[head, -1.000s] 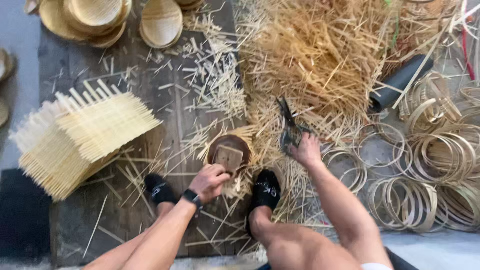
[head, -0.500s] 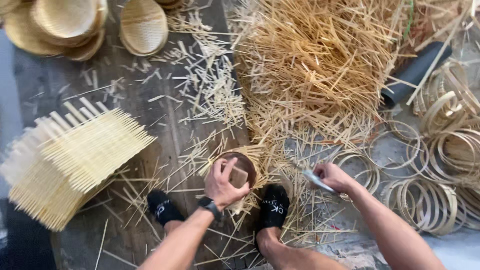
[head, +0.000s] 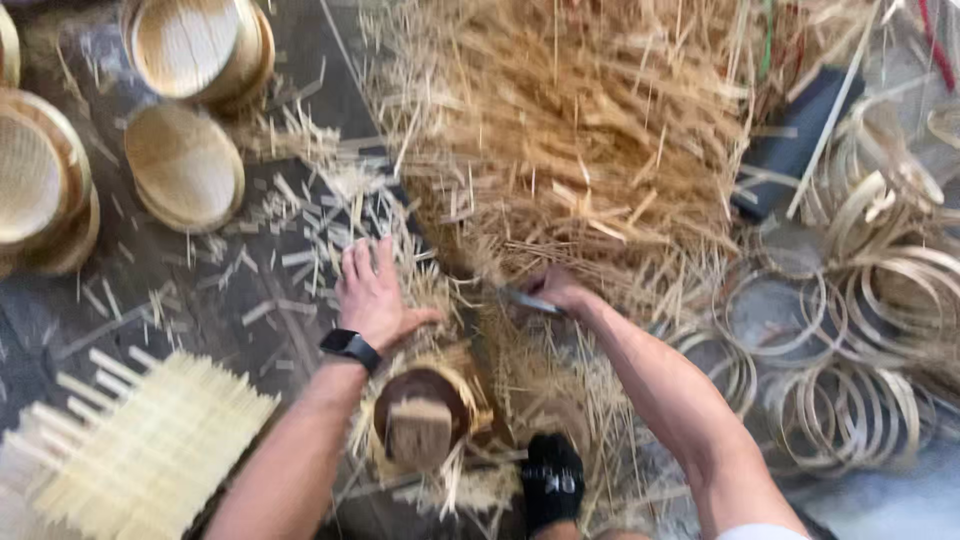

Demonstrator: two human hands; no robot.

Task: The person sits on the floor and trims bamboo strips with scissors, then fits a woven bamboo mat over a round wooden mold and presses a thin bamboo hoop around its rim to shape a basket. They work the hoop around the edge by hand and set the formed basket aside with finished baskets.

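Bamboo splints, pale yellow and short, are scattered over the dark wooden floor and are touched by the left hand, which is laid flat, palm down, at about 10 o'clock from the round brown wooden block. Left fingers are seen extended and slightly spread, thumb pointed toward 3 o'clock; nothing is gripped. A black wristwatch is worn on the left wrist.

A thin grey metal blade is held in the right hand, fingers closed round its handle end, tip pointed toward 9 o'clock. The blade is seen as flat, narrow and dull, partly blurred; its handle is hidden by the fingers. It is placed at the lower edge of the big heap of golden straw-like bamboo shavings, at 12 o'clock in frame.

The block is seen as a low cylinder with a dark top, a lighter squarish wooden piece resting on it, splints packed round its side. A black shoe is seen just at 4 o'clock from it.

Round woven bamboo trays are stacked at 10 to 11 o'clock. A fan-shaped bundle of pale bamboo sticks is lying at 8 o'clock. Thin bamboo hoops are piled at 3 to 4 o'clock, and a dark flat object is seen at 2 o'clock.
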